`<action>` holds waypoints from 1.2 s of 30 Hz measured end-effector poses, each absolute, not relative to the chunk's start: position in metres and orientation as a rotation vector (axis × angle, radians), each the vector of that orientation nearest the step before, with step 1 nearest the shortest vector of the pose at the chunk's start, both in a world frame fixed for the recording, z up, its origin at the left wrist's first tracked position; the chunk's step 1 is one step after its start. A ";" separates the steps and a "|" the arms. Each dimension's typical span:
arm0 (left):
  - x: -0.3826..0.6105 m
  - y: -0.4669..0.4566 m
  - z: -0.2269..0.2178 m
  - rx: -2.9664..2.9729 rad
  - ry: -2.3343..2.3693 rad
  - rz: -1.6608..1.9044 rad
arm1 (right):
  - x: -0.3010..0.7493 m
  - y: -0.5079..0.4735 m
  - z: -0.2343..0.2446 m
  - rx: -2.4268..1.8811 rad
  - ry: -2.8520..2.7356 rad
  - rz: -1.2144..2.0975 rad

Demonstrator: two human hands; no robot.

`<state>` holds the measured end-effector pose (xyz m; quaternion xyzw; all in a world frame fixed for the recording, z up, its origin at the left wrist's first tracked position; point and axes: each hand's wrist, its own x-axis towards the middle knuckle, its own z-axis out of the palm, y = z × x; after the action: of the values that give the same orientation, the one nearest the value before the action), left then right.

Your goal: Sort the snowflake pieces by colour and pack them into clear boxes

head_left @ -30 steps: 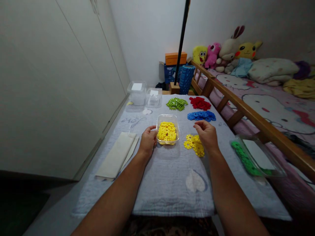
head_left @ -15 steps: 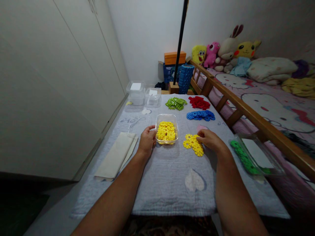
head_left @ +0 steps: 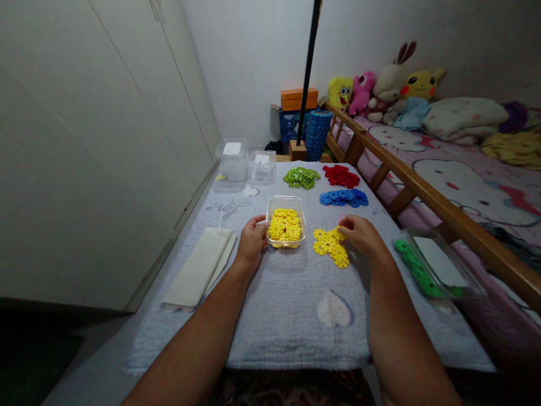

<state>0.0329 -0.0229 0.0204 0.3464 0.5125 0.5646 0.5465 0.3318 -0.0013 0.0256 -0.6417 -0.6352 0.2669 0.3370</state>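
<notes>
A clear plastic tub [head_left: 285,201] with yellow snowflake discs inside stands in the middle of the cloth-covered table [head_left: 296,316]. My left hand [head_left: 252,241] grips the tub's left wall, fingers curled round it. To the tub's right lies a loose heap of yellow discs [head_left: 328,246]. My right hand [head_left: 360,235] rests on that heap's right edge, fingers pinched down onto the discs. Whether any disc is held I cannot make out.
Further back lie piles of green discs [head_left: 301,177], red discs [head_left: 341,176] and blue discs [head_left: 343,198]. Two clear boxes [head_left: 245,160] stand at the back left. A folded cloth [head_left: 198,272] lies left. A tub with green discs [head_left: 426,273] sits by the wooden bed rail [head_left: 426,194].
My right hand came down from above the yellow heap onto its right edge, then slid slightly left into the discs. My left hand stayed on the tub.
</notes>
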 end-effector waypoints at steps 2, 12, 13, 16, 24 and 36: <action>0.033 -0.023 0.021 0.818 1.216 1.332 | 0.332 -0.001 0.027 -1.617 -1.559 0.698; 0.033 -0.024 0.022 0.781 1.195 1.334 | 0.259 -0.010 0.043 -1.192 -1.265 0.856; 0.033 -0.024 0.022 0.775 1.195 1.333 | 0.251 -0.012 0.044 -1.171 -1.292 0.846; 0.033 -0.024 0.023 0.762 1.197 1.323 | 0.233 -0.018 0.045 -1.152 -1.454 0.707; 0.033 -0.023 0.022 0.779 1.187 1.327 | 0.215 -0.025 0.044 -1.056 -1.759 0.507; 0.034 -0.023 0.023 0.779 1.195 1.338 | 0.283 -0.006 0.042 -1.426 -1.567 0.221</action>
<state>0.0338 -0.0233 0.0229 0.3303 0.5066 0.5673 0.5589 0.2833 -0.0059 0.0423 -0.5855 -0.6436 0.0910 0.4845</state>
